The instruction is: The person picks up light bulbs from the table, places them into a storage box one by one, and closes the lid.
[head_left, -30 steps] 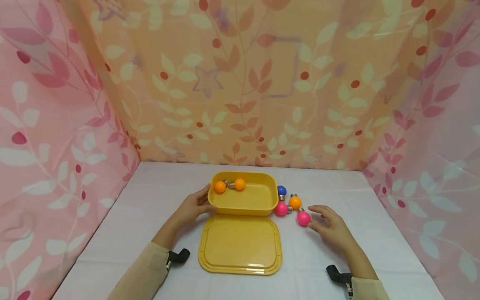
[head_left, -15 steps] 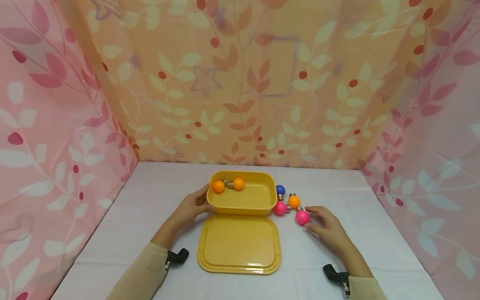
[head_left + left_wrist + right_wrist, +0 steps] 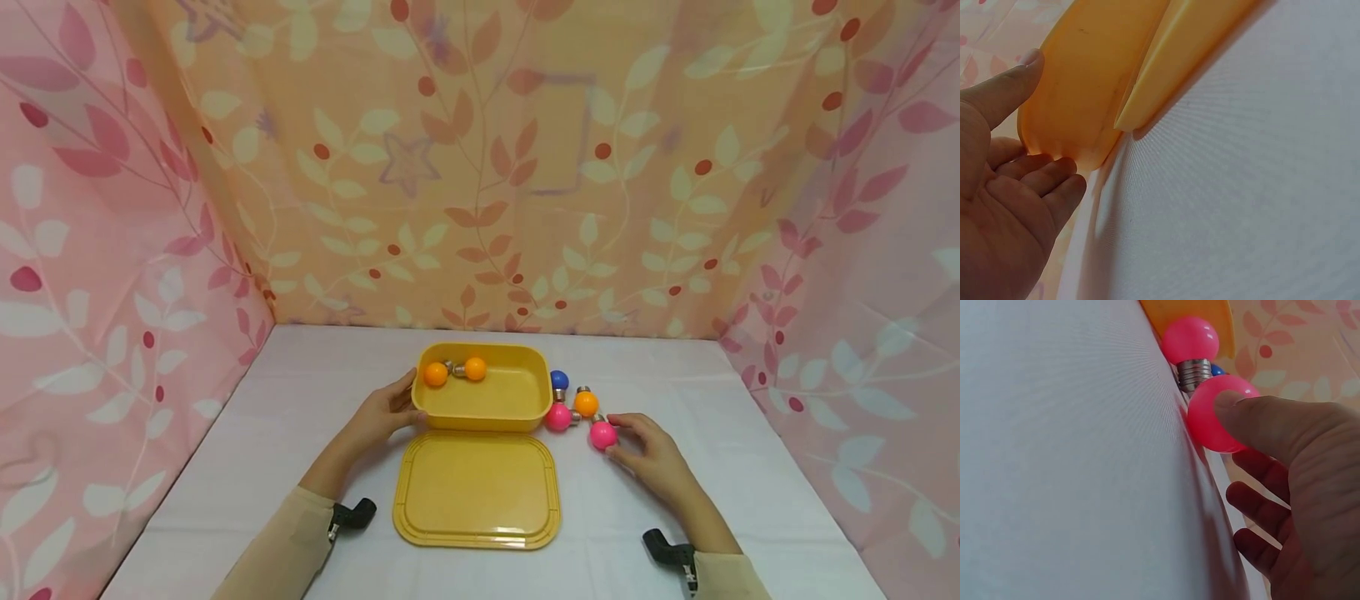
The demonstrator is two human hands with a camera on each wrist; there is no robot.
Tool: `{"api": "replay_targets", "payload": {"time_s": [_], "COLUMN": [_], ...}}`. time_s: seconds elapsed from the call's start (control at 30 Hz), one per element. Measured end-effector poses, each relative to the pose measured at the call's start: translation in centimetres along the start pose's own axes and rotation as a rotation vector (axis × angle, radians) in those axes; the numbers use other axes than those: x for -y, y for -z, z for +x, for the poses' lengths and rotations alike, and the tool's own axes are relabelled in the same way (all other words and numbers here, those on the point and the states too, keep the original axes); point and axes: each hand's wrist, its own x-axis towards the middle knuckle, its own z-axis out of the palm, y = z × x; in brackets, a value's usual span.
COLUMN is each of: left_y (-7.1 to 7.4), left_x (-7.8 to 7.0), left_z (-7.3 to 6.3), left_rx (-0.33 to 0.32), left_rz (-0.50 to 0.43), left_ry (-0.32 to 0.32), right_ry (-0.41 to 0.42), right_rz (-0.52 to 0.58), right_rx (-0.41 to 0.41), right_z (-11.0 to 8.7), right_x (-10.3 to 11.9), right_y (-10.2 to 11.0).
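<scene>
My left hand (image 3: 387,414) grips the left end of an open yellow plastic box (image 3: 517,422), thumb at the front corner and fingers behind. Inside the box lie two orange light bulbs (image 3: 476,369), screw bases together. To the right, my right hand (image 3: 654,458) has thumb and forefinger around a pink light bulb (image 3: 603,436) at the near end of a small group. In the right wrist view the thumb (image 3: 1254,422) presses on that bulb's globe, and the other fingers are loosely bent. Another pink bulb (image 3: 558,417), an orange bulb (image 3: 587,404) and a blue bulb (image 3: 559,380) lie beside the box.
A flat yellow lid (image 3: 477,492) lies on the white tabletop (image 3: 300,375) right in front of the box. Floral cloth (image 3: 480,167) hangs behind and on both sides. Each wrist wears a small black camera mount (image 3: 667,548).
My right hand has moved slightly left, and its thumb and forefinger have closed in on the near pink bulb. The left hand keeps its grip on the box. The view has shifted a little.
</scene>
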Motion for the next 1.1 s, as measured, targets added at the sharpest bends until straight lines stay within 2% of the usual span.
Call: {"api": "replay_targets", "payload": {"time_s": [0.53,0.87,1.1], "left_y": [0.06,0.14,0.11], "left_x": [0.12,-0.32,-0.01], "left_z": [0.02,0.13,0.12], "left_rx": [0.007,0.011,0.003], "left_rz": [-0.009,0.013,0.015], "left_ry": [0.008,0.002,0.014], "right_ry": [-0.007,-0.075,-0.032], "right_rz": [-0.021,0.026,0.014], "right_rx": [-0.001,-0.003,-0.060], "right_z": [0.11,-0.37,-0.31], "right_x": [0.06,0.10,0.30], "right_y": [-0.25,-0.34,-0.05]}}
